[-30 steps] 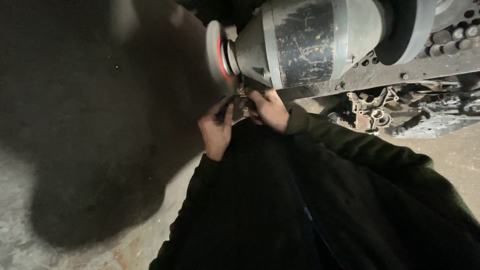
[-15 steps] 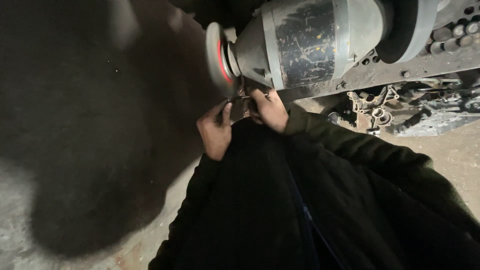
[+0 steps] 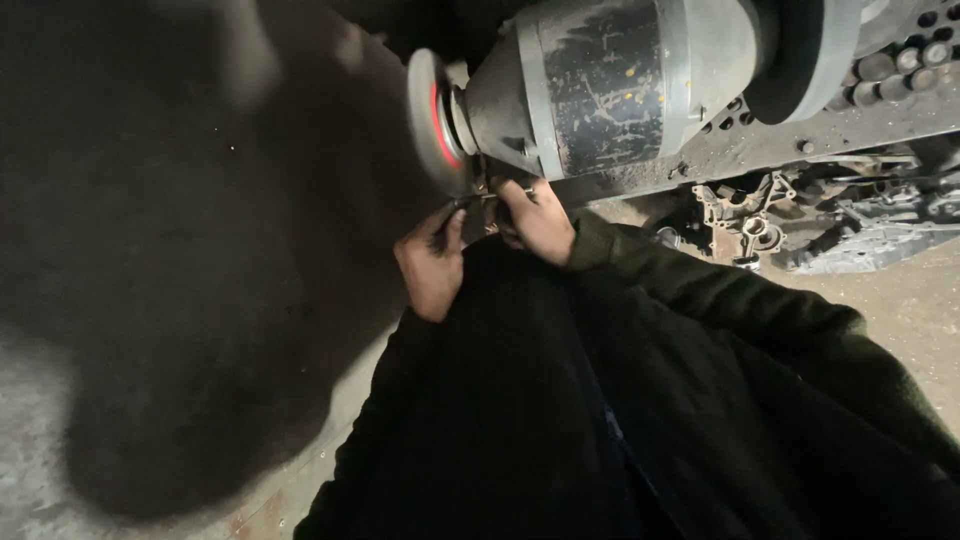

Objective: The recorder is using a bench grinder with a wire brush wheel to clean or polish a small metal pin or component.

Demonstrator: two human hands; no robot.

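Both hands close their grip on a small metal part, pressed at the grinding wheel rim, about 6 o'clock of the disc. Left hand steadies; right hand pinches. Grinding appears underway; extent finished cannot be told.

Dark coat, olive-green sleeves

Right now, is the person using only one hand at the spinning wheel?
No, both the left hand and the right hand are up together on a small metal piece just under the grinding wheel.
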